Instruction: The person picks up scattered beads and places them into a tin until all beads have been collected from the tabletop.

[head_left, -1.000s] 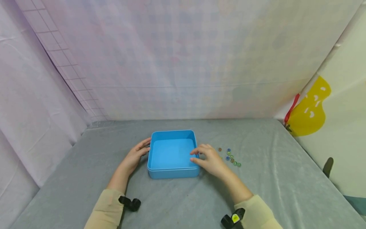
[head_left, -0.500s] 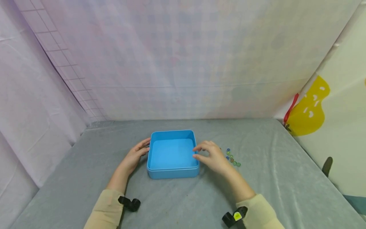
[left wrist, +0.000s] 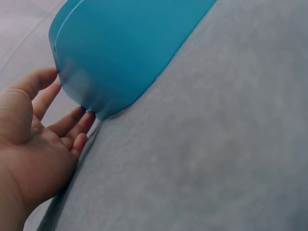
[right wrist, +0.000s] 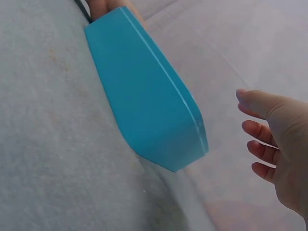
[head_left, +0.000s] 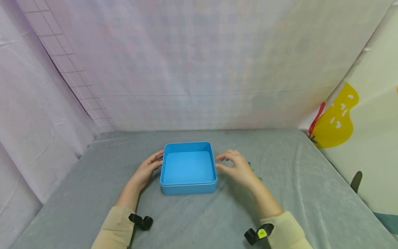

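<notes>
A square blue box (head_left: 189,188), with no lid on it, stands on the grey cloth. Its inside shows as bare blue in the head view. My left hand (head_left: 147,170) touches the box's left side with loosely extended fingers; the left wrist view shows those fingertips (left wrist: 83,111) right against the blue wall. Off the box's right side, my right hand (head_left: 237,169) hovers with relaxed, slightly bent fingers and nothing between them. In the right wrist view a gap separates this hand from the box. Behind my right hand, a few small glass marbles (head_left: 249,163) peek out, the others hidden by it.
Grey cloth (head_left: 192,221) covers the table. A pale checked curtain (head_left: 192,69) hangs along the back, with white cloth at the left and a printed sheet bearing a yellow shape (head_left: 337,121) at the right. Each wrist carries a small black camera.
My right hand has moved right, from over the box's right rim to outside it, and now covers more of the marbles. My left hand and the box stay where they were.
</notes>
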`<act>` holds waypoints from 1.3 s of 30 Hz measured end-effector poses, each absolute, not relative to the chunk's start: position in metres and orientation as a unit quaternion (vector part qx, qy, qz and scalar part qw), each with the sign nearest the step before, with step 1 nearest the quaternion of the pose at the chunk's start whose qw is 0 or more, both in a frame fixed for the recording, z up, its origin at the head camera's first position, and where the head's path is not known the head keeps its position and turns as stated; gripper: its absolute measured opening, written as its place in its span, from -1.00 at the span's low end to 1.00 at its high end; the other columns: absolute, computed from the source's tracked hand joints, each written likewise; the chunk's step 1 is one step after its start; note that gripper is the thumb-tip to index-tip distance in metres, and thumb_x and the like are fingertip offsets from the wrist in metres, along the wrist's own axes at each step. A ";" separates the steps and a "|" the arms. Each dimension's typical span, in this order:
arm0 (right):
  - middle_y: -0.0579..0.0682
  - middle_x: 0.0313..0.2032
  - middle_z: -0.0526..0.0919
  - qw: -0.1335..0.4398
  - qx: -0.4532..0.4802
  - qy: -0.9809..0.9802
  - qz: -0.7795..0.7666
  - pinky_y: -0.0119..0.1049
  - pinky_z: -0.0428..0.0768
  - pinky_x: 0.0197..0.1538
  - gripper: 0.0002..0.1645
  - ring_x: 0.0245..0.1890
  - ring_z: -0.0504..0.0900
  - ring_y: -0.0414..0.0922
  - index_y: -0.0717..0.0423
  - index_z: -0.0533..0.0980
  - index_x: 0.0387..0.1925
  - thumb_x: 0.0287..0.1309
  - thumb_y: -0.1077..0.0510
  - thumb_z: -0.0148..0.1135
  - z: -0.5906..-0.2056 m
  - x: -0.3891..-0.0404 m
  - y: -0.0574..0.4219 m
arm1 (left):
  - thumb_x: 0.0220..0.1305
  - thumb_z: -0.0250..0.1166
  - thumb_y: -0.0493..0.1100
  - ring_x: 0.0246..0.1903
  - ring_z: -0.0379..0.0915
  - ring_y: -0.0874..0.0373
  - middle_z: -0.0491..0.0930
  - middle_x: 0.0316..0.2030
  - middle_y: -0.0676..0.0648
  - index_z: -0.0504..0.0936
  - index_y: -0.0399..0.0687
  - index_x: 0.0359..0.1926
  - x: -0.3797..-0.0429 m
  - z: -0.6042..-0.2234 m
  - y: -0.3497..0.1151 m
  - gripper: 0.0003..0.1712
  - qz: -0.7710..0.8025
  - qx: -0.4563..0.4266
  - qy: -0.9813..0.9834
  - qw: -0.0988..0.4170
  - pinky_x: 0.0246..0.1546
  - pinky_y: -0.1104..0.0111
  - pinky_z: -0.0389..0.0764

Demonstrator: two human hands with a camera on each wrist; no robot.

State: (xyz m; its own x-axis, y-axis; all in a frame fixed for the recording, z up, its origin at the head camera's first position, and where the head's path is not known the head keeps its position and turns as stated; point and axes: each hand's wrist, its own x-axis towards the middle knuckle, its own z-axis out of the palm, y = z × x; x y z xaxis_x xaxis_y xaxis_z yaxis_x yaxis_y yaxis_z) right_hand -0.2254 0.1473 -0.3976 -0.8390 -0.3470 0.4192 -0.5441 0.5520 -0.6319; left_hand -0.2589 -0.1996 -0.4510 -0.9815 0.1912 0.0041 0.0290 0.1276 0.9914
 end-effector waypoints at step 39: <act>0.05 -0.20 0.58 0.153 0.181 -0.877 0.418 0.07 0.37 -0.06 -0.74 -0.10 0.43 0.11 0.14 0.62 -0.12 0.19 0.11 0.31 -0.390 -0.237 0.204 | 0.42 0.11 -0.14 0.38 -0.04 -0.08 0.18 0.37 -0.20 0.23 -0.07 0.42 -0.259 -0.452 -0.199 -0.41 0.662 0.071 0.744 0.064 0.28 -0.07 -0.03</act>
State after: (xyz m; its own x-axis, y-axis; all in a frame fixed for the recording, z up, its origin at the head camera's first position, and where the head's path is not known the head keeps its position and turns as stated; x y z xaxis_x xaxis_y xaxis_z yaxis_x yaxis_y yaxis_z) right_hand -0.2374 0.2042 -0.3895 -0.8873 -0.1892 0.4207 -0.4460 0.5844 -0.6779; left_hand -0.2589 -0.1992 -0.4516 -0.9817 0.1902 -0.0003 0.0217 0.1138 0.9933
